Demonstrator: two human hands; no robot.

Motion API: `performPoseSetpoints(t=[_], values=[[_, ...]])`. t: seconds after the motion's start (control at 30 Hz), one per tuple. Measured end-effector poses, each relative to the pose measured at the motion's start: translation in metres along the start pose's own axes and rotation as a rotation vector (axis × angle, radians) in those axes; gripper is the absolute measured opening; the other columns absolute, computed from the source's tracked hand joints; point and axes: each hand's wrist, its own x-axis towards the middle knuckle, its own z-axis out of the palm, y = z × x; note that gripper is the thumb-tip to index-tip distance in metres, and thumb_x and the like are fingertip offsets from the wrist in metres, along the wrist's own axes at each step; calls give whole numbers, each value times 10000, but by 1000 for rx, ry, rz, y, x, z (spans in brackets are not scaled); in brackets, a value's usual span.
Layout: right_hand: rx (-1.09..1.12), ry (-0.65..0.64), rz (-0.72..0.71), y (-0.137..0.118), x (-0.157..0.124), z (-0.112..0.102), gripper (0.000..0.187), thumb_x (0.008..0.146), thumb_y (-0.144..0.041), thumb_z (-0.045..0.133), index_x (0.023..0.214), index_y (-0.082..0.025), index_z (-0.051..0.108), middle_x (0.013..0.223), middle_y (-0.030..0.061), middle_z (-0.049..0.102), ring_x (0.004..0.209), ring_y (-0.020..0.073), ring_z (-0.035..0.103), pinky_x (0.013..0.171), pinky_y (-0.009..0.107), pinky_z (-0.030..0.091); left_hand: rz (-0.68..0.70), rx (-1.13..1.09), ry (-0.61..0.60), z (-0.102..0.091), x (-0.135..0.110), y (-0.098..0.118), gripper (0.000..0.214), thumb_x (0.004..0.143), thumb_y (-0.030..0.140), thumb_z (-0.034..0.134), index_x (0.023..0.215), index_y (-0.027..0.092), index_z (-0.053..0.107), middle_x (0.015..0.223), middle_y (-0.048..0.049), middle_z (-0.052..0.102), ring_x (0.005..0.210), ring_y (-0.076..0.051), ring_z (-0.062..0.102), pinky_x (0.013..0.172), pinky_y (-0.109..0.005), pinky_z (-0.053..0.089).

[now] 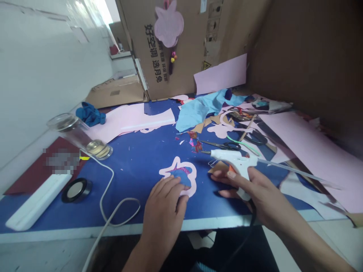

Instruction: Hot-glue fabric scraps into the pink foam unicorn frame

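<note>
Left hand point(163, 215) lies flat, its grip open and pressing down on a pink paper cutout point(193, 181) with blue fabric point(181, 176) at its centre, which pins the cutout to the blue table point(133, 170). Right hand point(255, 192) has its grip closed around the handle of a white hot glue gun point(234, 160), nozzle just beside the cutout, near black-handled scissors point(234, 146).

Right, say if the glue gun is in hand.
In hand: the right hand grips the handle of the white hot glue gun.
</note>
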Motion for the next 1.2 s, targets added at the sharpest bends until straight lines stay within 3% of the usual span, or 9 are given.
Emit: performPoseSetpoints(t=[0.37, 0.7, 0.9, 1.07, 1.2], values=[[-8, -8, -2, 3, 1, -2, 453, 944, -520, 799, 1209, -155, 746, 1314, 165, 776, 1285, 334, 713, 840, 349, 702, 30, 143, 56, 0, 7, 11, 100, 962, 220, 711, 1039, 269, 752, 1164, -40, 827, 1113, -319, 767, 1058, -545, 542], [-2, 42, 16, 3, -1, -3, 388, 917, -517, 823, 1119, -188, 778, 1283, 145, 797, 1248, 342, 736, 813, 351, 715, 67, 215, 124, 3, 10, 13, 207, 1014, 156, 570, 985, 248, 753, 1130, -39, 836, 1061, -287, 783, 1012, -503, 564], [-16, -61, 66, 4, -5, 8, 428, 945, -558, 786, 1193, -210, 765, 1300, 121, 795, 1223, 310, 755, 881, 344, 698, 31, 220, 165, 8, 7, 11, 194, 1008, 162, 574, 963, 245, 743, 1138, -39, 834, 1054, -276, 784, 916, -426, 607], [56, -125, 104, 5, -10, 25, 425, 947, -560, 788, 1196, -218, 750, 1372, 120, 763, 1253, 308, 746, 915, 332, 685, 24, 221, 176, 9, 7, 11, 181, 1002, 155, 593, 951, 235, 747, 1159, -46, 830, 1036, -274, 790, 913, -422, 609], [30, -139, 116, 6, -9, 29, 436, 945, -581, 781, 1182, -215, 755, 1367, 119, 766, 1163, 292, 789, 892, 306, 683, 9, 207, 172, 8, 8, 12, 192, 1005, 152, 594, 930, 237, 750, 1150, -45, 831, 1030, -269, 791, 903, -415, 609]])
